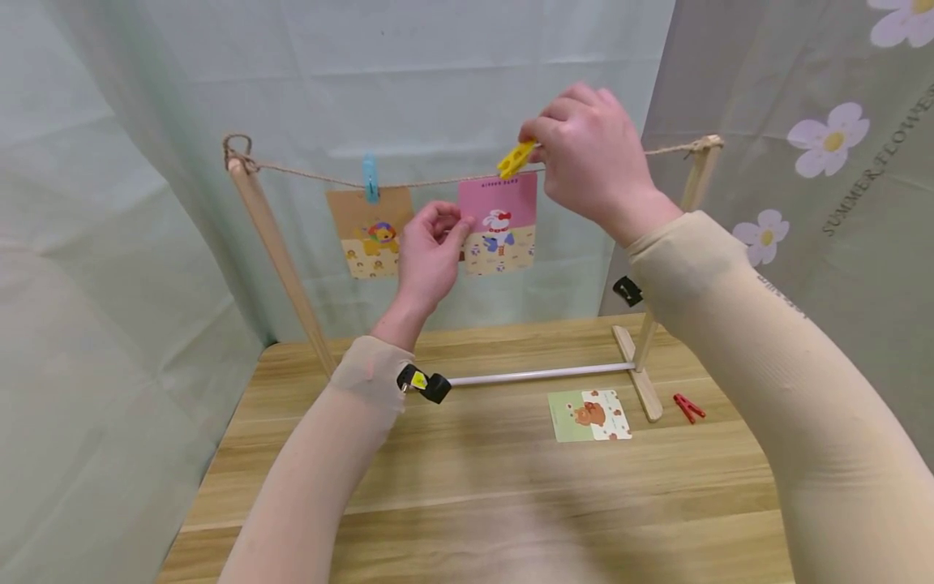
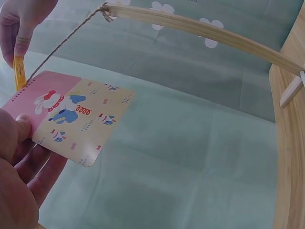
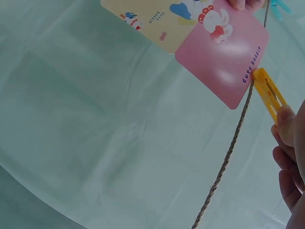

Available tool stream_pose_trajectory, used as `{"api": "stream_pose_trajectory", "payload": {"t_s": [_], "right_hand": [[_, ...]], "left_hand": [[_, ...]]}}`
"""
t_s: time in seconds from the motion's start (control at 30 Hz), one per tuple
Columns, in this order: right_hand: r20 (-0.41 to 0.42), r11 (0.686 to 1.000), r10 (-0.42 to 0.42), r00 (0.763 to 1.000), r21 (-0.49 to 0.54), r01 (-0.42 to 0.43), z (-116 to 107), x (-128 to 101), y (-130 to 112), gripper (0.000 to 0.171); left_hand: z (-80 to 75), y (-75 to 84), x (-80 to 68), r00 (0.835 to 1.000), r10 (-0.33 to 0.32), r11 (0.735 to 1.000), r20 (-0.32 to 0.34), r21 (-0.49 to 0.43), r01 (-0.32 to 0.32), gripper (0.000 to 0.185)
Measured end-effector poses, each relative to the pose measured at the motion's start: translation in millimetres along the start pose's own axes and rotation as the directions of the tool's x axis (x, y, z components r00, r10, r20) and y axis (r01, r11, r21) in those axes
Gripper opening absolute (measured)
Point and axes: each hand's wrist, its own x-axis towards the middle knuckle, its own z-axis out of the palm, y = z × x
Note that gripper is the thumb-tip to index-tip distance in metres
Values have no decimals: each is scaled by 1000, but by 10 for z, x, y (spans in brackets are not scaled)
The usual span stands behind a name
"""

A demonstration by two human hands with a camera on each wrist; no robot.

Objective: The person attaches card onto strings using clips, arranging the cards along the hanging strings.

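A twine line (image 1: 438,180) runs between two wooden posts. My left hand (image 1: 430,251) pinches the left edge of a pink and cream rabbit card (image 1: 499,225) held up against the twine (image 2: 62,43). My right hand (image 1: 591,154) pinches a yellow clothespin (image 1: 516,159) at the card's top edge on the line. The rabbit card (image 2: 71,114) shows in the left wrist view with the yellow clothespin (image 2: 19,71) behind its corner. The right wrist view has the yellow clothespin (image 3: 269,93) touching the pink card (image 3: 224,57) beside the twine (image 3: 228,152).
A blue clothespin (image 1: 370,178) holds a lion card (image 1: 370,231) on the line. A green bear card (image 1: 589,414) and a red clothespin (image 1: 687,407) lie on the wooden table (image 1: 474,487) by the right post's foot (image 1: 638,381). Pale green cloth hangs behind.
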Motion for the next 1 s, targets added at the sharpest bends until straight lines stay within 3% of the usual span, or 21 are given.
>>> {"api": "stream_pose_trajectory", "payload": {"t_s": [0.3, 0.67, 1.0], "right_hand": [[120, 999, 21, 993, -49, -15, -47, 55, -25, 23], [275, 995, 43, 960, -93, -18, -75, 172, -63, 24], [327, 995, 30, 944, -100, 3, -23, 229, -98, 27]], "left_hand": [[11, -21, 13, 1000, -6, 1000, 0, 20, 6, 17], [8, -47, 29, 1000, -19, 999, -11, 29, 19, 17], [-23, -85, 26, 1000, -13, 999, -16, 38, 14, 16]]}}
